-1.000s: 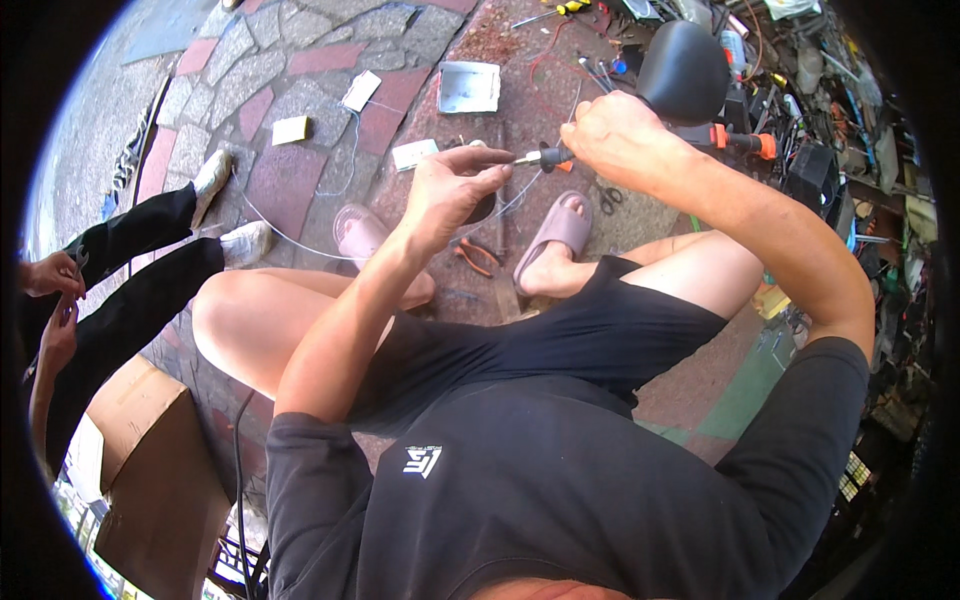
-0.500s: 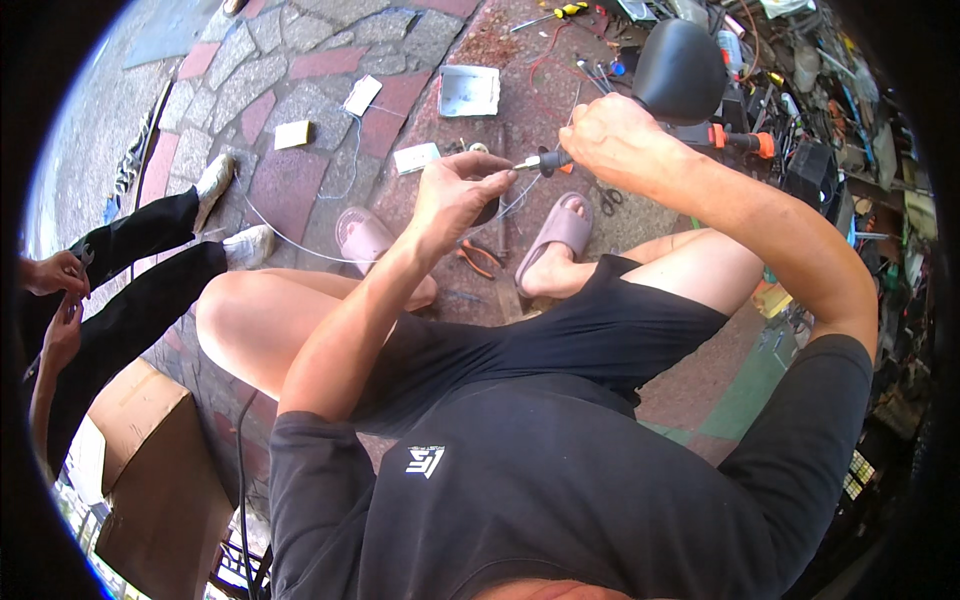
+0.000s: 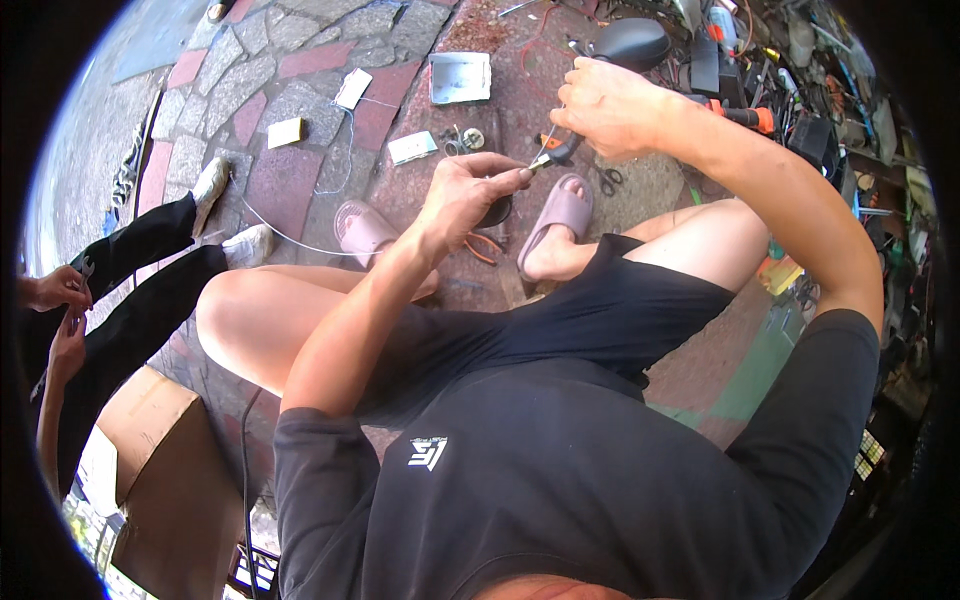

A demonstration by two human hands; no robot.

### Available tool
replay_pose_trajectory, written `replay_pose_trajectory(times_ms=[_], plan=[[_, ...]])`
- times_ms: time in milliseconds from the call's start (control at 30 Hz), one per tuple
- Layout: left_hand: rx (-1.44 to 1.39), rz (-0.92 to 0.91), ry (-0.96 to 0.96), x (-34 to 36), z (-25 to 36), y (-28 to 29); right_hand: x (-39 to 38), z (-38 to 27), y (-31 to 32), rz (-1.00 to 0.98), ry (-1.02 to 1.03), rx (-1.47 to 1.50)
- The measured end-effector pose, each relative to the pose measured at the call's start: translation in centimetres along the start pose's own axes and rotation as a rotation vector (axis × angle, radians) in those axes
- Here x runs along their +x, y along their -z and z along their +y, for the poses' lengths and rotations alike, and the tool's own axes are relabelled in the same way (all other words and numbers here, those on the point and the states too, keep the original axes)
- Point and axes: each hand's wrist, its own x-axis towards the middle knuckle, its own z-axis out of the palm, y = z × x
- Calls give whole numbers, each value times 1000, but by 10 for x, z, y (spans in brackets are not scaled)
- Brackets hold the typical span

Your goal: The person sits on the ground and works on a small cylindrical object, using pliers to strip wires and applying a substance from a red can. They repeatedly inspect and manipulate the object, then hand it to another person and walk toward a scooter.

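My right hand [image 3: 610, 108] is wrapped round the stem of what looks like a black rear-view mirror [image 3: 632, 43]. Its rounded shell sticks out beyond that fist, and its dark collar and metal tip point toward my left hand [image 3: 478, 185]. Thumb and fingers of the left hand pinch the metal tip; whether a small part sits in that pinch is hidden. A thin pale strand hangs by the right fist. Under my left hand shows a dark round thing [image 3: 497, 211] I cannot make out. Orange-handled pliers [image 3: 484, 249] lie between my feet.
Ahead on the ground are a white tray [image 3: 437, 78], a small flat box [image 3: 413, 148], a yellowish box [image 3: 285, 132] and scissors [image 3: 608, 181]. Tools and scrap crowd the right side. At left, another person's hands [image 3: 62, 290] hold a wrench, above a cardboard box [image 3: 170, 470].
The mirror shell has swung away from me and slightly left, and now looks flatter. Its metal tip tilts down more steeply. My left hand keeps its pinch and has shifted slightly right.
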Motion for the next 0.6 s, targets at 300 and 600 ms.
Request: replay_pose_trajectory(times_ms=[300,600], plan=[[-140,-73,31,-2,-1,-7,15,-1,16,-146,-76,150],[-184,-80,66,-1,-4,-9,16,5,6,-163,-124,440]])
